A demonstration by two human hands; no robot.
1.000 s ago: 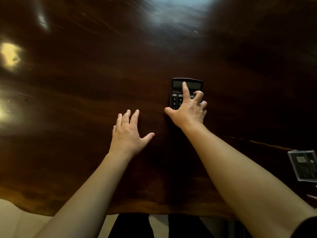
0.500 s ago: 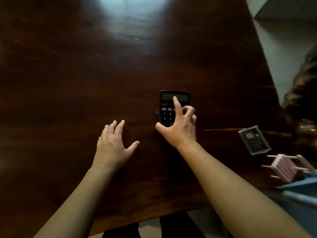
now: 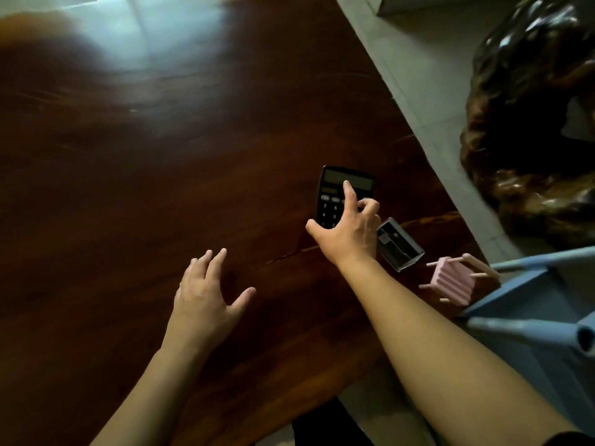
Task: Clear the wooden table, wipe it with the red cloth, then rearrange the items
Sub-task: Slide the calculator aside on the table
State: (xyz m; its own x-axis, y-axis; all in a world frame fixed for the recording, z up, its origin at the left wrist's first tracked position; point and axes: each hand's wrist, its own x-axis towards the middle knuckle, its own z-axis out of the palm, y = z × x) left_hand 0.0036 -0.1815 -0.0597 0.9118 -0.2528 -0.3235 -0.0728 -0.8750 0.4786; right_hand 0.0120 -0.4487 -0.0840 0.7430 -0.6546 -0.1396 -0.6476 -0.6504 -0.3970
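A black calculator (image 3: 335, 194) lies flat on the dark wooden table (image 3: 161, 162), right of centre. My right hand (image 3: 349, 233) rests over its lower half, index finger stretched onto the display and thumb at its lower left corner. My left hand (image 3: 206, 291) hovers just over the bare wood to the left, fingers spread and holding nothing. Just right of my right hand, a clear plastic case (image 3: 399, 244) lies on the table. The red cloth is not in sight.
A small pink ribbed object with thin pegs (image 3: 454, 281) sits at the table's right edge. A light blue plastic stool (image 3: 541, 317) stands beside it. A dark carved wooden piece (image 3: 531, 123) stands on the tiled floor at the upper right.
The view has swung to the right, bringing the table's right edge, the pink object and the stool into sight. My right hand stays on the calculator, which now lies close to the clear case.
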